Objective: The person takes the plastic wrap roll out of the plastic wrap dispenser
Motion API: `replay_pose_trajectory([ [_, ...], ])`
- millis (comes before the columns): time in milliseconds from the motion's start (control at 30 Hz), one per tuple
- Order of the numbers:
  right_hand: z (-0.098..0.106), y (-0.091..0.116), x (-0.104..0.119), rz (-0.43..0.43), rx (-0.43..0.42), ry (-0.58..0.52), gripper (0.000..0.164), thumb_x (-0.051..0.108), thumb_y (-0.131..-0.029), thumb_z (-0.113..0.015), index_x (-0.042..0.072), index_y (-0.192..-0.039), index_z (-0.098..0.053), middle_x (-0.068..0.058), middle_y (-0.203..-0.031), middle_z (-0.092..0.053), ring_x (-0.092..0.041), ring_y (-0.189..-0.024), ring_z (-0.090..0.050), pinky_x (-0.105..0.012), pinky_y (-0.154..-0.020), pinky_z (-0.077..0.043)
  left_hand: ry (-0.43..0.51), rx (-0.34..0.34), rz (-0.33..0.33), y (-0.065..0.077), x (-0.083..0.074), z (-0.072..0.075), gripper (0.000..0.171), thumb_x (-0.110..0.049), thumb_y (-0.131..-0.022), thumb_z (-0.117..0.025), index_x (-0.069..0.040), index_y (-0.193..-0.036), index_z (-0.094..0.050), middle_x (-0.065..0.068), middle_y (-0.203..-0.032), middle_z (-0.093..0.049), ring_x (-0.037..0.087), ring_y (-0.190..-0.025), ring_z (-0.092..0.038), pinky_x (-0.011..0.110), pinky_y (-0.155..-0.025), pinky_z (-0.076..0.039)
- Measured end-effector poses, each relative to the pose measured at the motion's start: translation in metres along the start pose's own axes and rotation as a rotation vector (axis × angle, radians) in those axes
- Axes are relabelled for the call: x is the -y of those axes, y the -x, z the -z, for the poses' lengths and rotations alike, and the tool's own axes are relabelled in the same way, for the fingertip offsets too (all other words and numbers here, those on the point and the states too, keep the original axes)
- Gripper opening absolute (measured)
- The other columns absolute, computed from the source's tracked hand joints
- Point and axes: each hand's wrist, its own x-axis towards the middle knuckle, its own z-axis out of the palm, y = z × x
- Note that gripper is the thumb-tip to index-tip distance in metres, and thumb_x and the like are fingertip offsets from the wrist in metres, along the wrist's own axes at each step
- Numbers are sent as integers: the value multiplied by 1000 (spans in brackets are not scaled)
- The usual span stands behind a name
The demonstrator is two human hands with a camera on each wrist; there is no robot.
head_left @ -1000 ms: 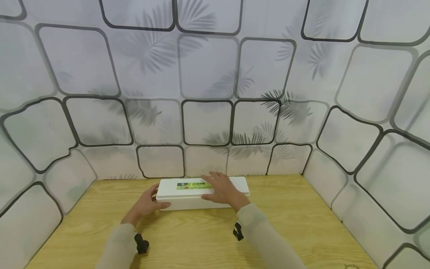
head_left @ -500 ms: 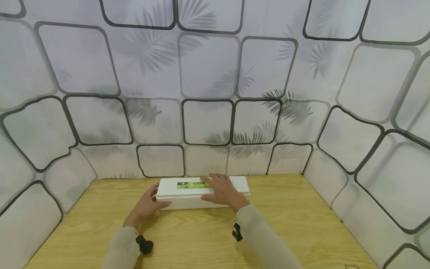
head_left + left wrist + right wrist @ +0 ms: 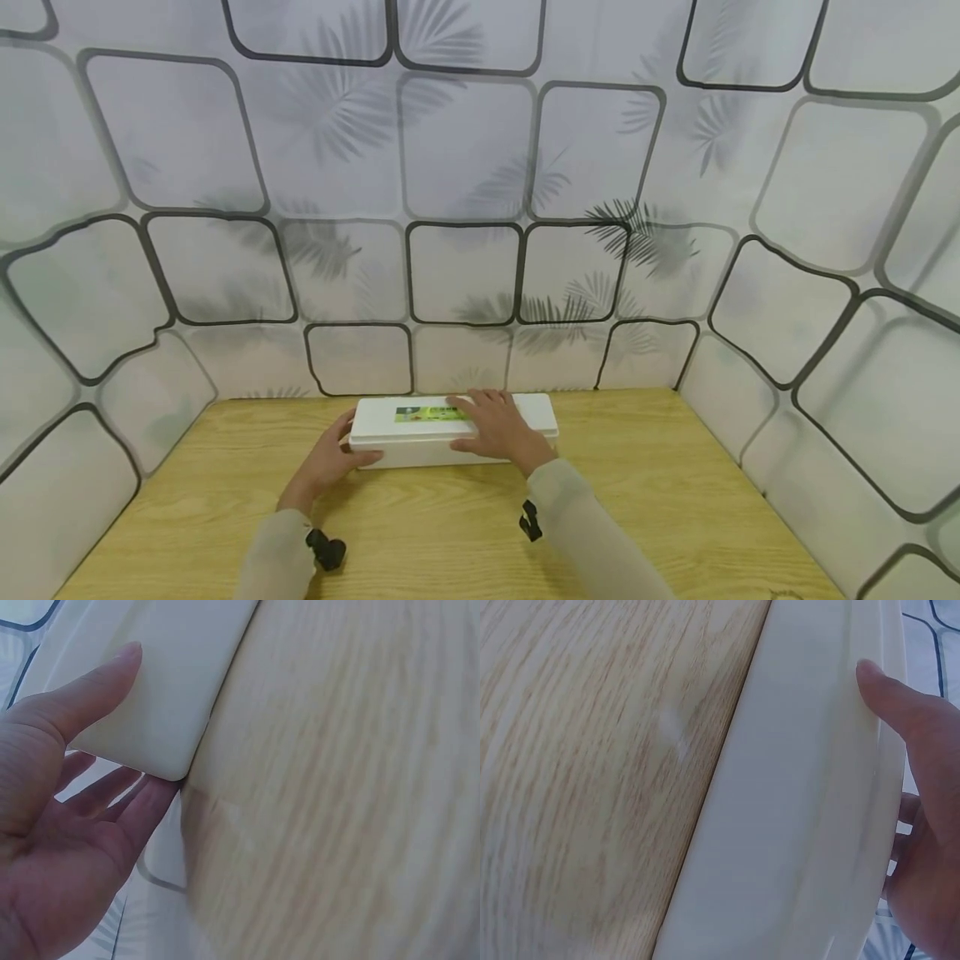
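Observation:
A long white lidded box [image 3: 416, 455] lies on the wooden table, a green and yellow label [image 3: 417, 413] on its lid [image 3: 375, 422]. My left hand [image 3: 324, 458] holds the box's left end, thumb along the front wall and fingers round the end, as the left wrist view also shows. Spread over the lid right of centre, my right hand [image 3: 497, 428] rests on top and covers part of the label. In the right wrist view its thumb reaches over the lid's front edge. The lid sits on the box; what is inside is hidden.
The wooden table top [image 3: 420, 533] extends in front of the box and to both sides. Patterned cloth walls [image 3: 465, 275] enclose the table at the back, left and right. The box stands close to the back wall. Black wrist devices [image 3: 326, 550] sit at both sleeves.
The left forearm has shifted slightly to the right. Both hands keep their places on the box, and the box has not visibly moved.

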Motion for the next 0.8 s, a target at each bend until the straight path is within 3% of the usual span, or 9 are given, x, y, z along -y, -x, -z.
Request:
replay_pose_trajectory([
  [167, 1, 2, 1, 9, -4, 5, 70, 58, -96, -64, 26, -156, -47, -17, -151, -52, -43, -136, -51, -66, -108, -39, -16, -5, -18, 1, 2, -1, 100, -13, -90, -81, -1, -164, -16, 36, -162, -29, 55, -139, -48, 53, -108, -51],
  [400, -2, 2, 0, 17, -2, -3, 69, 57, -97, -61, 27, -158, -45, -17, -154, -50, -44, -138, -49, -67, -111, -37, 9, 20, -8, 5, 1, 4, 100, -15, -90, -82, -3, -165, -16, 38, -161, -29, 53, -131, -56, 45, -96, -58],
  [800, -3, 5, -1, 48, -26, -15, 70, 53, -96, -66, 25, -157, -46, -19, -153, -51, -45, -136, -50, -67, -108, -38, -38, 31, 1, 13, 0, 8, 94, -19, -93, -79, 2, -163, -20, 38, -158, -35, 53, -133, -55, 50, -102, -55],
])
